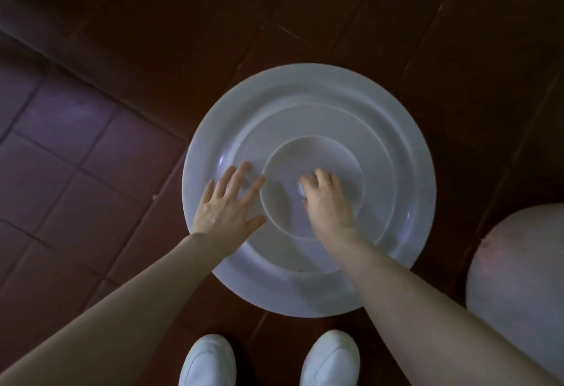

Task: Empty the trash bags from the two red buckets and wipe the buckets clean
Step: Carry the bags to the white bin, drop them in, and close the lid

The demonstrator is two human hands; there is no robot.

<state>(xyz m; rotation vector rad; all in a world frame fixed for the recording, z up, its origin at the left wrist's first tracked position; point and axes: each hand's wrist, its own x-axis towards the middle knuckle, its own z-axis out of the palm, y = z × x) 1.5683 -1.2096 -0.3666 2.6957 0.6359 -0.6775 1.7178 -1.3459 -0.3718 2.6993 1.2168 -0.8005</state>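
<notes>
On the dark tiled floor (91, 141), straight below the camera, sits a wide white lid (396, 147) with raised concentric rings. It hides whatever is beneath it. No red shows anywhere, so the bucket is judged to be directly under this lid, with its trash bag inside. A second lid (518, 278), pale and round, shows at the right edge, well apart from the hands, and likely covers the other one.

The step in hand looks like taking the lid off. To do it well, the lift should come straight up from the centre so the rim clears evenly and does not drag the bag's edge. The flat hand can steady the lid until it comes free, and the lid should then go down to one side, away from the white shoes (207, 361).

Both forearms reach forward and down from the bottom of the view. The left hand (227, 205) lies palm down on the lid's left side, fingers straight and spread, thumb out, holding nothing; its fingertips reach the edge of the inner ring. The right hand (328, 199) is at the very centre, knuckles up, fingers curled down and pinching a small pale knob (301, 190) that peeps out at its left side. The wrist is bent slightly downward.
</notes>
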